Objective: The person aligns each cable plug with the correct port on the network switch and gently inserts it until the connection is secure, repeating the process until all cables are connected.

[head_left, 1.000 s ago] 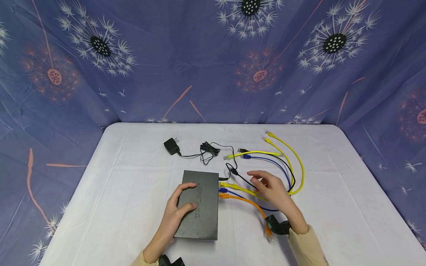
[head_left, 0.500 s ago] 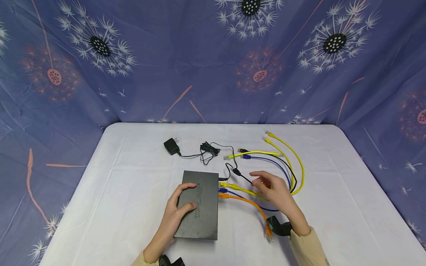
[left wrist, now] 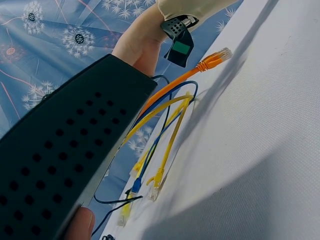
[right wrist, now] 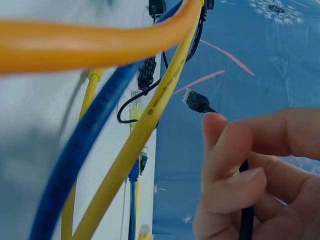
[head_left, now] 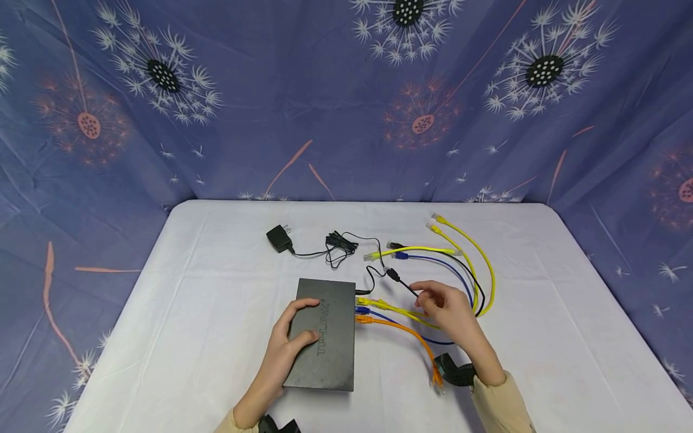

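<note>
A dark grey TP-LINK network switch (head_left: 337, 355) is held by my left hand (head_left: 284, 343) at its left side, thumb and a finger on its top. In the left wrist view the vented side of the switch (left wrist: 65, 145) stands off the white table. Yellow, blue and orange network cables are plugged into its right side, beside a thin black power lead (head_left: 370, 276). My right hand (head_left: 446, 310) pinches a black network cable a little behind its plug (head_left: 393, 274), right of the switch. In the right wrist view this clear-tipped plug (right wrist: 196, 101) points away past the fingertips.
A black power adapter (head_left: 279, 239) with a bundled cord (head_left: 340, 242) lies toward the back. Loose ends of yellow cables (head_left: 487, 258), a blue plug (head_left: 400, 255) and a black plug lie behind my right hand. An orange cable end (head_left: 437, 377) is near my right wrist.
The black cable's plug has moved right and slightly back, away from the switch, with the right hand shifting a little right. The left hand and switch stay nearly still.
</note>
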The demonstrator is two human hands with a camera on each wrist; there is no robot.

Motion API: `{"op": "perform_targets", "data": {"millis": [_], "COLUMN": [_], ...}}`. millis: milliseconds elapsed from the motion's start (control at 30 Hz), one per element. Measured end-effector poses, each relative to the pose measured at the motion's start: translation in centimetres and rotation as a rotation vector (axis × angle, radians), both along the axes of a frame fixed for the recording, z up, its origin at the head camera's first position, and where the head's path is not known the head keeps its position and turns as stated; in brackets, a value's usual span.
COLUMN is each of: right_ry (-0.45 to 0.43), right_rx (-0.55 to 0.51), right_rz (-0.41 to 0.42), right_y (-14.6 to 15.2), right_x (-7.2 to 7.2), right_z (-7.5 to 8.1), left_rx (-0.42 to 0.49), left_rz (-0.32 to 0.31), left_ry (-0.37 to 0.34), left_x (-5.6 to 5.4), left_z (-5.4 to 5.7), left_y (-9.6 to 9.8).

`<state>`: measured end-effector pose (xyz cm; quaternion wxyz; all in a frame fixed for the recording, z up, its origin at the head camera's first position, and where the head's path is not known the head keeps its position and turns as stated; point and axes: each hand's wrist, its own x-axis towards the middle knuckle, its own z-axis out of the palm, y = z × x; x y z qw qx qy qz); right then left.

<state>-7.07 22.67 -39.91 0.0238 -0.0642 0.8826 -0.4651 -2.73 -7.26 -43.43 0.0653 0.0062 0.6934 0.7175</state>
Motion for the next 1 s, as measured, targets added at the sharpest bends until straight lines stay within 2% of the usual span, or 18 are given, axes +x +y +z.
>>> {"op": "perform_targets", "data": {"millis": [267, 467, 600, 700, 900, 1000], "right_ry": [-0.025, 0.055, 0.124, 0.144, 0.121, 0.078], "right_rx": [-0.052, -0.013, -0.017, -0.025, -0.018, -0.059], "right_rz": [-0.062, -0.048, -0.036, -0.040, -0.065, -0.078], "right_y": [-0.33, -0.19, -0.12, -0.21, -0.56, -0.71], "right_x": [0.26, 0.12, 0.07, 0.19, 0.36, 0.41], "right_z": [0.26, -0.06, -0.06, 0.14, 0.41, 0.55], "left_rx": [0.004, 0.007, 0.005, -0.001, -0.009, -0.007], "left_rz": [0.001, -0.001, -0.001, 0.000, 0.002, 0.003], "left_ry": [0.003, 0.002, 0.007, 0.009, 0.007, 0.005], "left_x": [0.02, 0.02, 0.02, 0.03, 0.07, 0.10], "left_z": [-0.02, -0.02, -0.03, -0.03, -0.05, -0.07], "left_y": [0.02, 0.06, 0.07, 0.08, 0.10, 0.11]}}
